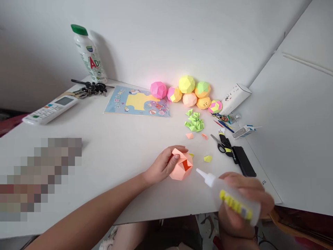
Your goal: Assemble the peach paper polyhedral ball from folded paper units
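Peach paper ball (180, 172), faceted, one flap poking up, reddish-orange showing through a gap. Head view has it near the front of the white table (125, 142), left hand (161, 164) wrapped around it.

Can you see all the fingers?

Nah, some are behind the ball. Right hand (251, 189)'s blurry, clutching a squeeze bottle (229, 199), print smeared.

What's inside?

Can't tell, it's cloudy. Same with the green-capped bottle (90, 55). Far left's a pixelated patch (41, 173).
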`<state>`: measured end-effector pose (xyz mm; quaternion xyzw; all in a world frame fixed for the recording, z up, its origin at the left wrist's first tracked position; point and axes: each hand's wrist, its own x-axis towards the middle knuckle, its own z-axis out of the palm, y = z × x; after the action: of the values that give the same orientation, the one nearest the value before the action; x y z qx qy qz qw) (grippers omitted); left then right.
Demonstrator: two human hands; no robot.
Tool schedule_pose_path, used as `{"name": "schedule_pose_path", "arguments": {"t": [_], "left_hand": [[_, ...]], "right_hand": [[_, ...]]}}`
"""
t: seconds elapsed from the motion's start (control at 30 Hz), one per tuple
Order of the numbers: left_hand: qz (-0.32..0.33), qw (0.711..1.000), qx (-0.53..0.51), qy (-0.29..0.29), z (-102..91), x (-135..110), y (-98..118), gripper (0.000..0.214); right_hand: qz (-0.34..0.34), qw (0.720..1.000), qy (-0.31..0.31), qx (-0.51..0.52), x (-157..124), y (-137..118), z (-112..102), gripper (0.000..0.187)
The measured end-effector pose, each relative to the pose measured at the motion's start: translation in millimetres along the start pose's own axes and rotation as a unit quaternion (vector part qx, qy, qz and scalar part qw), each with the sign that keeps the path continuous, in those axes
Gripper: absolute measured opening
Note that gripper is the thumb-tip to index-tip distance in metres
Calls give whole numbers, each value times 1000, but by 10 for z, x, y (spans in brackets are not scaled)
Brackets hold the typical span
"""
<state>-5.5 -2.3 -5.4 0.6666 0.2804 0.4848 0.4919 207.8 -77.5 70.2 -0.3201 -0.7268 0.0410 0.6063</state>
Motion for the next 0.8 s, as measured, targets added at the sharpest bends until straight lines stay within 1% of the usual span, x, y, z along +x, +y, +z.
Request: {"name": "schedule_pose_path", "arguments": {"t": [0.03, 0.07, 0.1, 0.13, 0.2, 0.27, 0.3, 0.33, 0.37, 0.47, 0.5, 0.57, 0.7, 0.8], "left_hand": [[-15, 1000, -18, 2, -6, -8, 4, 34], [-29, 999, -35, 4, -11, -16, 10, 33], [-41, 998, -50, 6, -15, -24, 16, 33], [-50, 997, -61, 11, -19, -32, 22, 33], [-62, 995, -75, 16, -25, -46, 33, 31], [-56, 995, -76, 15, -26, -55, 42, 31], [-50, 996, -72, 16, -24, -58, 47, 31], [-44, 997, -65, 17, -20, -60, 53, 31], [-38, 998, -56, 19, -13, -63, 61, 30], [-10, 999, -18, 31, 9, -71, 83, 30], [4, 999, -1, 41, 13, -71, 88, 30], [10, 997, 19, 70, 12, -67, 93, 32], [22, 990, 55, 127, -17, -36, 101, 33], [39, 985, 75, 150, -30, -20, 119, 32]], "right_hand": [[-11, 997, 61, 48, 50, 87, -8, 42], [-13, 990, 93, 100, 107, 179, -16, 39], [28, 982, 114, 149, 161, 268, -27, 34], [82, 971, 109, 196, 203, 352, -43, 28], [197, 939, 117, 257, 229, 500, -96, 19], [284, 910, 125, 274, 171, 634, -160, 22], [327, 899, 128, 260, 121, 702, -191, 25], [357, 895, 138, 229, 64, 772, -220, 27], [367, 898, 158, 187, 10, 846, -247, 30], [340, 902, 220, 146, -102, 1079, -300, 47], [332, 903, 239, 132, -118, 1153, -305, 50], [332, 901, 258, 105, -125, 1279, -298, 52], [340, 899, 271, 56, -135, 1413, -259, 65], [369, 895, 249, 23, -194, 1473, -252, 68]]}}
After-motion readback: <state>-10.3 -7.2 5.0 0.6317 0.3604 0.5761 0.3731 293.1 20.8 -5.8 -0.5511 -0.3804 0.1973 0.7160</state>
